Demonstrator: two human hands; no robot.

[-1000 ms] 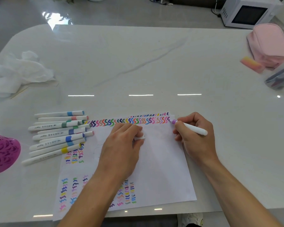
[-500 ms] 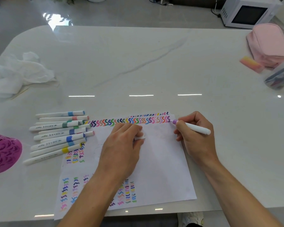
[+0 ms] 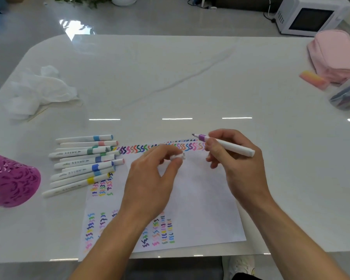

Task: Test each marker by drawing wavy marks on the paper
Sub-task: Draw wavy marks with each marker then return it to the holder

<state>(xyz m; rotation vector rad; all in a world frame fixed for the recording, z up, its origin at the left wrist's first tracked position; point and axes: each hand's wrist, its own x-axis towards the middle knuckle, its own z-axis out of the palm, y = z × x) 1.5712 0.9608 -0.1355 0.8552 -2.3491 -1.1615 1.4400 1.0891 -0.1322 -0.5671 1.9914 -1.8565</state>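
Nearest you, the paper lies flat on the white bench, its near edge close to the bench's front edge, with short columns of coloured wavy marks along its near and left parts. Your left hand hovers over the middle of the sheet, its fingers pinched together on a small white marker cap. Just to the right, your right hand has its fingers clamped around a white marker with a purple collar; the marker lies nearly level, its uncapped tip pointing left and raised off the paper, above the right end of the far edge. Along that far edge runs a row of wavy marks in many colours, with a second, smaller row just beyond it. To the left of the sheet, a loose pile of capped markers rests on the bench, the lowest ones overlapping the paper's left corner. Further left, at the frame edge, sits a magenta openwork holder. Beyond the pile lies a crumpled white tissue. On the far right of the bench you have a clear plastic case, a pink-and-yellow eraser and a pink pouch. Past the bench, on the floor, stands a white microwave.
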